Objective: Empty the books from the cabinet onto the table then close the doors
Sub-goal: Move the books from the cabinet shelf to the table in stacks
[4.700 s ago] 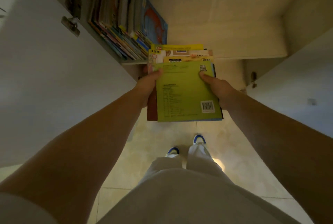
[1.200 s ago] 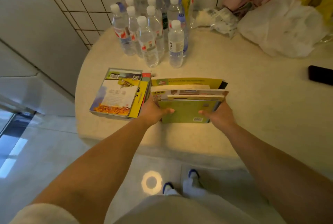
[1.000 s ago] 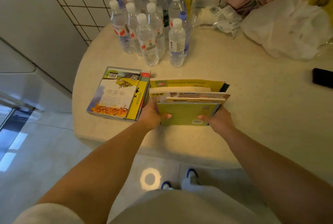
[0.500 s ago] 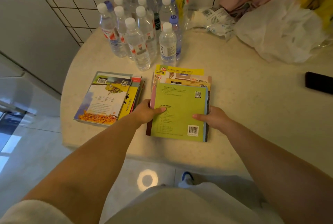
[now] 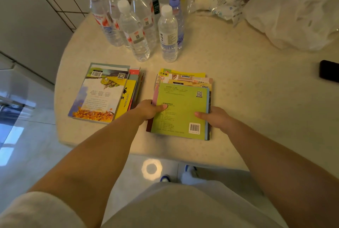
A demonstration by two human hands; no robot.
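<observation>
Item: green-covered book stack (image 5: 180,106) | Change: tipped on edge a second ago, now flat on round table (image 5: 238,81), right of earlier book pile (image 5: 104,94) | Hands: left hand (image 5: 149,109), right hand (image 5: 213,117) clasping stack's sides | Status: batch delivered; cabinet out of view, doors pending.

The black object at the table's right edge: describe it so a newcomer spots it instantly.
Start at the round cream table. Go right from the green-topped book stack, below the white plastic bag. The flat black object lies alone there, the only dark item on the tabletop.
</observation>
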